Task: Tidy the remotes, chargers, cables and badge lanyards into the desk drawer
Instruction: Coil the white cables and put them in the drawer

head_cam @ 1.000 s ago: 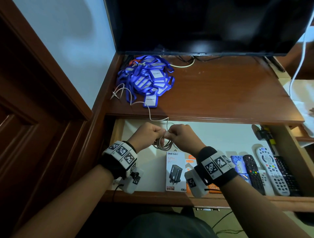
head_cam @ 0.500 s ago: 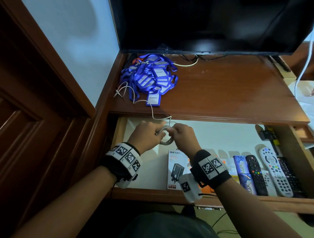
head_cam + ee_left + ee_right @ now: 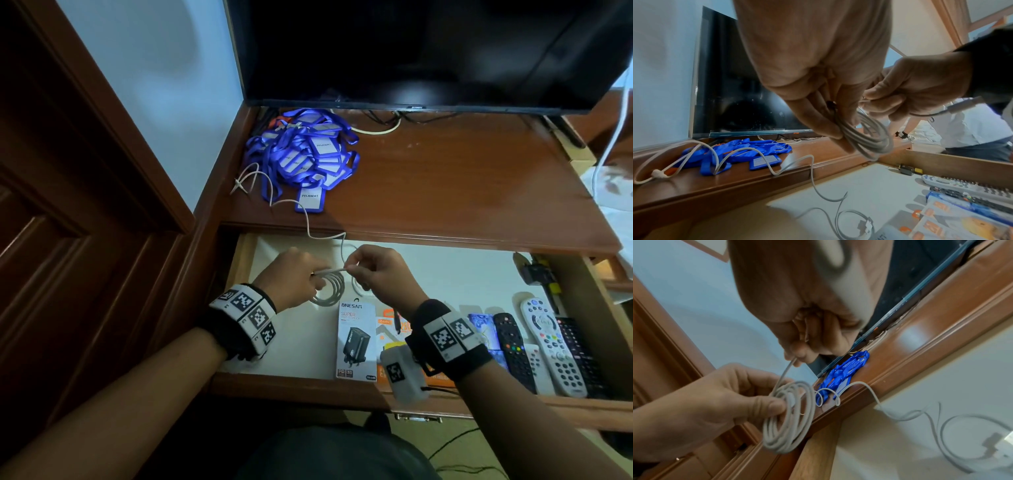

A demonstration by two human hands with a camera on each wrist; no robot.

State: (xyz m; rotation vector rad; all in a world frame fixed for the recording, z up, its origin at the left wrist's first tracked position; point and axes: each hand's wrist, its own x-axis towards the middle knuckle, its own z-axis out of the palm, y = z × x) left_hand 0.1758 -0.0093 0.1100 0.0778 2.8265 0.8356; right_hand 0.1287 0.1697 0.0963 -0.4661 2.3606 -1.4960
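Observation:
My left hand [image 3: 313,275] grips a coil of white cable [image 3: 330,291] over the open drawer [image 3: 445,270]. The coil [image 3: 869,139] hangs from its curled fingers [image 3: 830,123]. My right hand [image 3: 354,270] pinches a short straight strand that leads into the coil [image 3: 789,417]. More white cable [image 3: 253,178] trails from the desk top over the edge onto the drawer floor; I cannot tell if it joins the coil. Blue badge lanyards [image 3: 305,154] lie heaped at the desk's back left. Several remotes [image 3: 551,346] and a charger box [image 3: 356,339] lie in the drawer.
A dark television [image 3: 411,51] stands at the back of the wooden desk top [image 3: 462,185]. A wall and wooden door frame [image 3: 102,137] close off the left side. A person in a white shirt [image 3: 972,126] is to the right.
My hands have drawn slightly apart, so a straight strand now spans between them. The coil hangs lower under my left hand.

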